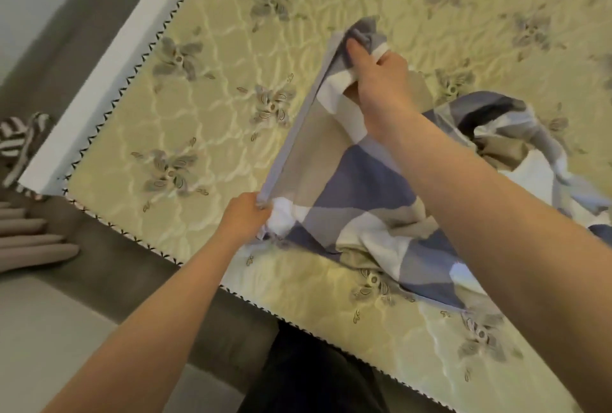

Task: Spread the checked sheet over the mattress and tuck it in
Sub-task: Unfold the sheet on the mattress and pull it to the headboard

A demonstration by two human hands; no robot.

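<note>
- I see the left hand (243, 213) at lower centre, fingers curled tight and pinching the checked sheet (357, 187) at its near edge.
- Right hand (381, 81) is at upper centre; the thumb lies along the cloth and the other fingers are wrapped round a bunch of the same edge.
- The sheet's hem runs straight and taut between the two hands, lifted off the bed.
- The rest of the sheet, in blue, beige and white checks, lies crumpled on the mattress (205, 107) at centre right, spilling toward the right edge of the frame.
- The mattress is pale yellow and quilted, with grey flower prints and black zigzag stitching on its border; most of its top is uncovered.
- Its white side panel (99, 81) shows at upper left.
- Striped black-and-white fabric (16, 137) sits at the left edge, off the bed.
- Grey ribbed padding (29, 240) is at lower left.
- Dark trousers (314, 376) are at bottom centre, against the near mattress edge.
</note>
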